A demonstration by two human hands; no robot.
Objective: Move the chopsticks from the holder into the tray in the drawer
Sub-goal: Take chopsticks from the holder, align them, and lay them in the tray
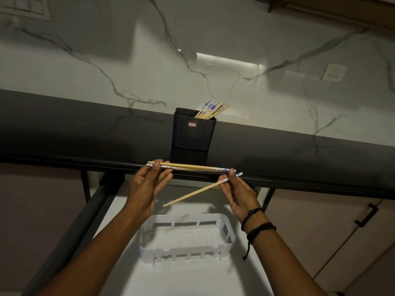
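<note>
A small bundle of chopsticks (192,167) was held level in front of the dark countertop (85,129) edge, above the open drawer (192,278). Its left end was pinched between the thumb and curled fingers of the left hand (147,186). Its right end was touched by a raised fingertip of the right hand (238,195). How many sticks made up the bundle could not be told. A single chopstick (196,190) was pinched at its patterned end by the right hand and slanted down to the left, above the white slotted tray (186,216) lying in the drawer. Nothing was seen inside the tray. Further chopsticks (213,109) were left leaning to the right in the dark holder (193,135) standing on the countertop. Dark bracelets (259,228) were worn on the right wrist.
</note>
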